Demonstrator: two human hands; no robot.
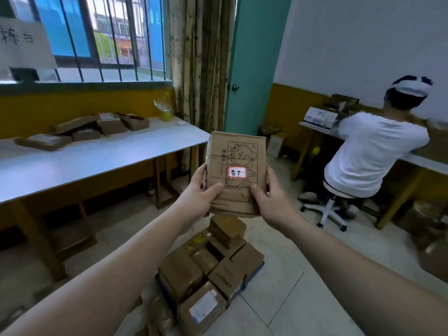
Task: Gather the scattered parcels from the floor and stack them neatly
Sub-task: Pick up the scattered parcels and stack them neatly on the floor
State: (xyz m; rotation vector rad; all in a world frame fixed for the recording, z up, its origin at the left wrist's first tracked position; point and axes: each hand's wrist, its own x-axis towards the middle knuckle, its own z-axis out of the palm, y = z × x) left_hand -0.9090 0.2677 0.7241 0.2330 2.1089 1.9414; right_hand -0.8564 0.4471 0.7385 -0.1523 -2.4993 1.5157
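Paper sheet (pixel 24 42): hung at the far-left window, in front of the barred glass, with dark handwritten characters.
Left counter (pixel 109 156): white top, running along the yellow wall below the window.
Cartons (pixel 97 128): flat brown boxes in a loose cluster at the back of that counter, some overlapping, a few with pale labels.
Yellow bag (pixel 166 110): translucent, at the counter's far end beside the curtain; contents unclear.
Left hand (pixel 201 190): grips the parcel's left edge, thumb flat across the front face, fingers (pixel 203 177) wrapped round the side.
Parcel (pixel 236 154): held upright in the air between both hands, above the floor stack and clear of it. Worn brown card with a line drawing on the front and a white, red-bordered label with handwriting near the middle.
Floor stack (pixel 208 267): brown parcels packed side by side in layers directly below the held one, on a blue base that shows at the right edge. Smaller box on top at the far end, white shipping label on a near one.
Right hand (pixel 269 197): grips the parcel's right edge, thumb on the lower front face, fingers curled round the side.
Door (pixel 252 69): teal, round knob, behind the parcel.
Seated person (pixel 373 151): white shirt, back turned, on a white-legged stool (pixel 332 209), leaning on the right counter.
Right counter (pixel 426 164): white top along the far wall, white box (pixel 320 117) at its left end.
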